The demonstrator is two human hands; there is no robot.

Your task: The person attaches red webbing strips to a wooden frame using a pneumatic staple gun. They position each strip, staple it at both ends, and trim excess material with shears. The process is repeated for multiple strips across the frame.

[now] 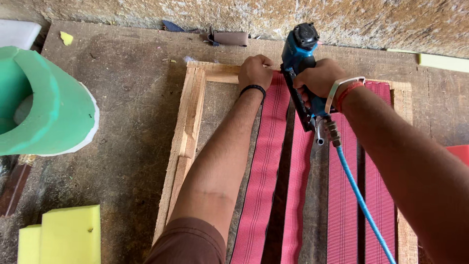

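A wooden frame point(191, 110) lies flat on a worn board, with several red webbing strips point(266, 161) running lengthwise across it. My left hand point(255, 72) presses down on the far end of the leftmost strip at the frame's top rail; a black band circles that wrist. My right hand point(318, 78) grips a blue pneumatic staple gun point(299, 54), its nose pointed down at the top rail just right of my left hand. A blue air hose point(359, 198) trails from the gun's handle toward the lower right. A bracelet and a red thread sit on my right wrist.
A green foam roll point(44, 105) stands at the left. Yellow foam blocks point(63, 237) lie at the lower left. A rough stone wall point(244, 12) runs along the far edge, with a brown cylinder point(229, 38) lying at its foot. A red object point(460, 152) shows at the right edge.
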